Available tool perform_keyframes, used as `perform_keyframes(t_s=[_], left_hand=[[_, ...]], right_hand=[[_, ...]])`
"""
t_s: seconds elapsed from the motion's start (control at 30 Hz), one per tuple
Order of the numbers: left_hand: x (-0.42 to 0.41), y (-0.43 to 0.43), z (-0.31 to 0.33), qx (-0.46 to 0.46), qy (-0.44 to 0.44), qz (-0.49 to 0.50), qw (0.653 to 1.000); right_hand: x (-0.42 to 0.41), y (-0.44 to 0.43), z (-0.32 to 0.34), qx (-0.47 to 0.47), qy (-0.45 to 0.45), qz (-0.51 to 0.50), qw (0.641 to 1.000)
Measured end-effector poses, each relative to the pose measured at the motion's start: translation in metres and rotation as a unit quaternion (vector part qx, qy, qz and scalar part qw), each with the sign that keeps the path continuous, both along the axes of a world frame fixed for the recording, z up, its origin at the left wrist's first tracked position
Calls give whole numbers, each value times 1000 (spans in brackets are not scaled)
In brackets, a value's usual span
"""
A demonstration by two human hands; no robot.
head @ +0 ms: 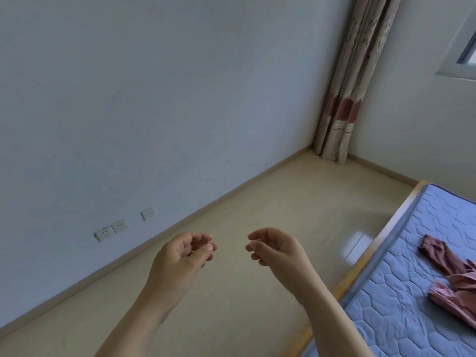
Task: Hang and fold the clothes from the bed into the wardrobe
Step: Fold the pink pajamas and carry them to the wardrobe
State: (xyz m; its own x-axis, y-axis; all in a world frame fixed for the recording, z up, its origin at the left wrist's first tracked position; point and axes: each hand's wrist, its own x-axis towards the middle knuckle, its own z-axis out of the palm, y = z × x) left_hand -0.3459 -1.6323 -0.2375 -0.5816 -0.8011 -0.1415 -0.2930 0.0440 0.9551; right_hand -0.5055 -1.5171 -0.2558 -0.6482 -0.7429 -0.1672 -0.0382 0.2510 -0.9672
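Quilted blue cloth mattress [401, 292], soft pink cloth garment [453, 276], glossy smooth floor [257, 253], matt wall [154, 99]

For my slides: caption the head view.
Left hand and right hand, both empty, raised above the floor; pink garment on the blue mattress.

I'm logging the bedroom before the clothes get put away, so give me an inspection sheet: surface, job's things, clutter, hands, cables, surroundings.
Surface: blue quilted mattress at the right, partly in view.
Job's things: pink garment lying rumpled on the mattress.
Clutter: nothing seen.
Hands: left hand and right hand loosely curled, holding nothing, over the floor.
Cables: nothing seen; wall sockets low on the left wall.
Surroundings: curtain in the corner, window upper right.
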Motion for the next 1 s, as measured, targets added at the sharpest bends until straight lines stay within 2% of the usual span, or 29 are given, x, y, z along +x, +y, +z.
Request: perform_keyframes(t_s=[0.2,0.57,0.8,1.0], left_hand=[[-35,-76,-10,20,-1,-39,999],[-114,-232,-6,21,12,-173,985],[-194,-255,-22,72,5,-275,959],[-291,-241,-29,60,2,-345,937]], right_hand=[[-27,-63,-13,33,-6,-30,999],[-62,-174,-7,48,7,-175,983],[-95,-174,-16,84,4,-271,959],[-168,-152,-27,71,9,-338,938]])
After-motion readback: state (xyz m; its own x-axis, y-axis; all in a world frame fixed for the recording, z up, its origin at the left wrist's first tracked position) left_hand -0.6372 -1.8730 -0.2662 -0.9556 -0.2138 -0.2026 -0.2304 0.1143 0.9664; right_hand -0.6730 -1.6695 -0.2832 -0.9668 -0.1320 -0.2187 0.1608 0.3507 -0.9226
